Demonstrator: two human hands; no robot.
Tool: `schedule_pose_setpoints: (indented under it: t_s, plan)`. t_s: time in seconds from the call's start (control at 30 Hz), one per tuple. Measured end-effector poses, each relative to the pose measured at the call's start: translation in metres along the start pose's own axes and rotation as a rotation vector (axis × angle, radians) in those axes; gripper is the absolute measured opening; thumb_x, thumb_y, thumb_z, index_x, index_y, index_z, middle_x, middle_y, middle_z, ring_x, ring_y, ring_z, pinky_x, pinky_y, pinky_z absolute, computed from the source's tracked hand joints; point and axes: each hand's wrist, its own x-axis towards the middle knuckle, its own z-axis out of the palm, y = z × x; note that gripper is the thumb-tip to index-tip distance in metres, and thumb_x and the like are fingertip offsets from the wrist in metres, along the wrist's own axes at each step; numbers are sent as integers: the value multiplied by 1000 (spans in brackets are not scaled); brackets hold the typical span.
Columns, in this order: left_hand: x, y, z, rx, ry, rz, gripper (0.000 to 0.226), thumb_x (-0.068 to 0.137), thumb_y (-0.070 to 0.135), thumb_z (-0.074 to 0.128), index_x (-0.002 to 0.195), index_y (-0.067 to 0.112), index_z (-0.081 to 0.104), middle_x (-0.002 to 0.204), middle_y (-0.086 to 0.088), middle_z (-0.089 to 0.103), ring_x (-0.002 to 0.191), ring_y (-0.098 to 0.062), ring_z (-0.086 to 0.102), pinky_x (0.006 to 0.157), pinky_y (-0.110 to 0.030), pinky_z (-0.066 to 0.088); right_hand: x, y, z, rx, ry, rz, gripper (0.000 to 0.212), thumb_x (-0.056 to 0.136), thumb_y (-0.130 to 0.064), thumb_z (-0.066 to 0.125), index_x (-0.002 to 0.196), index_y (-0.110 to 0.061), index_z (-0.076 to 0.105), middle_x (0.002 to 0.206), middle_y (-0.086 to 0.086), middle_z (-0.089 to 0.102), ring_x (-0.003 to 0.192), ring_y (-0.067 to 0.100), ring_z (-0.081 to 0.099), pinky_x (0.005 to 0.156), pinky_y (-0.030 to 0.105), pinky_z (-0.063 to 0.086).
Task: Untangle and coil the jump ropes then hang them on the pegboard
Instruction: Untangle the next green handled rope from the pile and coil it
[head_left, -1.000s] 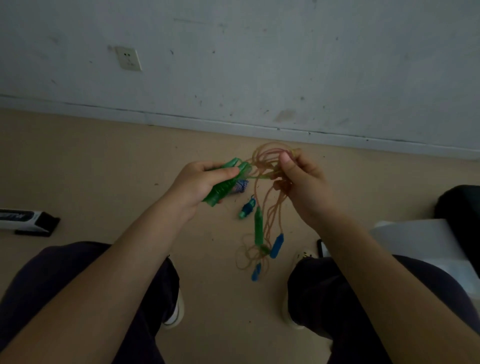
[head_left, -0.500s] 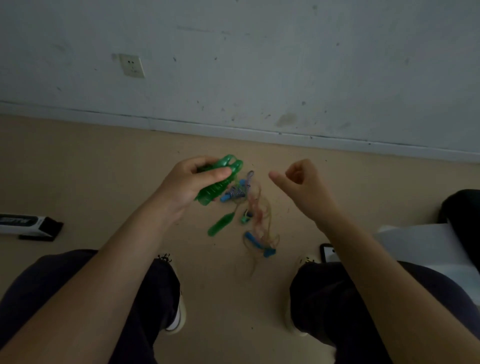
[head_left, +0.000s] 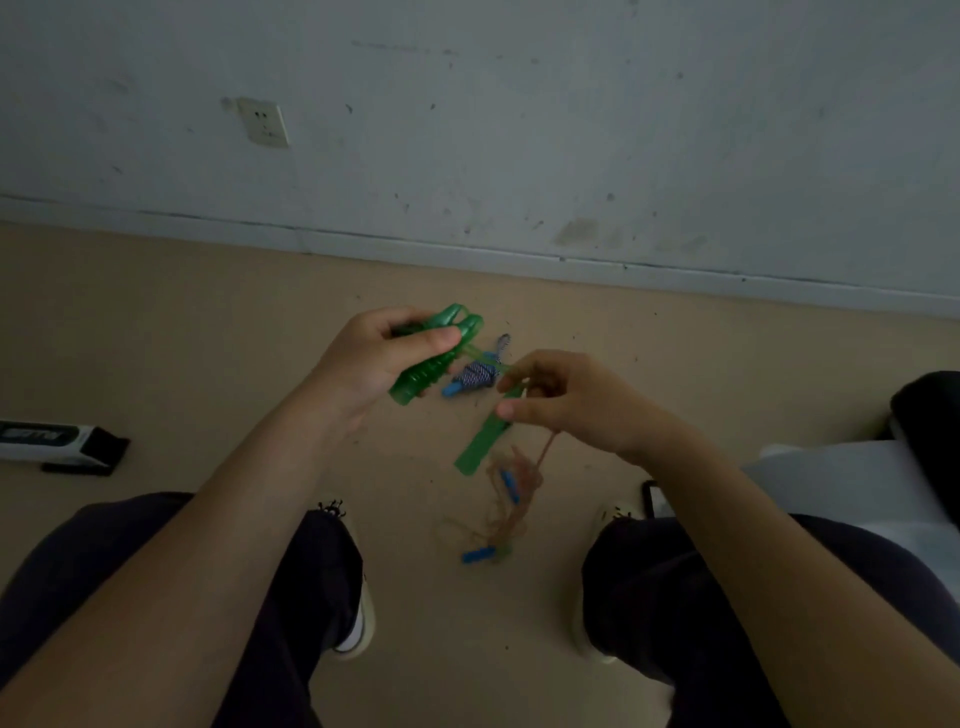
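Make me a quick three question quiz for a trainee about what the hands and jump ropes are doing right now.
1. True or false: the left hand grips green handles.
2. Multiple choice: the right hand pinches A) a blue handle, B) a green handle and a thin cord, C) nothing.
3. Short answer: where does the tangle of thin cord and blue handles hang?

Key:
1. True.
2. B.
3. Below the right hand, between the knees, above the floor.
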Motion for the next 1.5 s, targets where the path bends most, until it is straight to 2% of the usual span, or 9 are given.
schedule_pose_setpoints:
  t_s: [0.2, 0.37, 0.67, 0.8, 1.0, 1.13, 1.27, 1.4, 1.5]
  plan:
    - [5, -10, -5, 151, 137, -16, 30, 69, 43, 84, 96, 31, 77, 81, 10, 77, 69, -5, 72, 55, -19, 51, 0, -2, -21, -161, 227, -25, 16, 92, -17, 66, 108, -16, 69, 83, 12, 66, 73, 27, 61, 73, 42, 52]
    - [7, -10, -1, 107, 100, -36, 56, 51, 56, 85, 100, 30, 77, 89, 6, 77, 82, -14, 74, 63, -28, 54, 3, 3, -16, -225, 365, -25, 9, 92, -18, 66, 86, -25, 66, 73, -9, 62, 61, 0, 52, 62, 18, 42]
    - [7, -8, 3, 50, 8, -18, 35, 68, 36, 84, 101, 28, 77, 96, 3, 78, 92, -17, 74, 80, -29, 55, 0, 0, -11, -23, 278, -37, 13, 83, -13, 77, 81, -11, 64, 65, 1, 65, 50, 13, 59, 48, 23, 47]
    - [4, -6, -2, 161, -35, 1, 22, 70, 40, 86, 90, 45, 78, 94, 14, 77, 87, -2, 72, 69, -13, 52, -1, -3, -13, -8, 265, -37, 8, 84, -13, 76, 85, -13, 68, 68, -1, 59, 56, 1, 51, 55, 16, 41]
    - [5, -6, -6, 146, 34, -17, 29, 81, 33, 82, 109, 27, 75, 94, 2, 78, 85, -15, 75, 65, -29, 55, -3, -1, -18, -64, 236, -10, 23, 80, -29, 79, 92, -14, 65, 44, -10, 40, 42, 6, 30, 44, 18, 24]
    - [4, -6, -8, 103, 104, -1, 16, 86, 30, 78, 102, 28, 76, 88, -3, 79, 78, -17, 76, 55, -25, 53, -1, 4, -24, -115, 402, 34, 17, 87, -36, 71, 89, -19, 72, 56, -5, 52, 42, 1, 40, 43, 14, 33]
    - [3, -4, -8, 88, 59, -22, 20, 85, 32, 78, 103, 26, 75, 92, -6, 79, 80, -20, 76, 56, -25, 55, 1, 11, -27, -209, 470, 135, 23, 92, -36, 63, 100, -14, 66, 89, 8, 68, 74, 18, 66, 73, 35, 58]
    - [-5, 1, 9, 23, -149, -39, 31, 77, 36, 79, 104, 20, 75, 92, -10, 78, 78, -20, 75, 57, -23, 54, -1, 6, -14, -224, 369, 44, 54, 86, -47, 69, 130, -20, 55, 128, -3, 57, 118, 11, 54, 96, 27, 44]
    - [-8, 2, 19, -30, -274, -39, 26, 81, 30, 76, 104, 16, 75, 87, -9, 76, 77, -22, 72, 55, -27, 53, -5, -5, -8, -22, 115, -46, 69, 80, -47, 76, 138, -23, 48, 137, -7, 56, 128, 7, 50, 106, 29, 40]
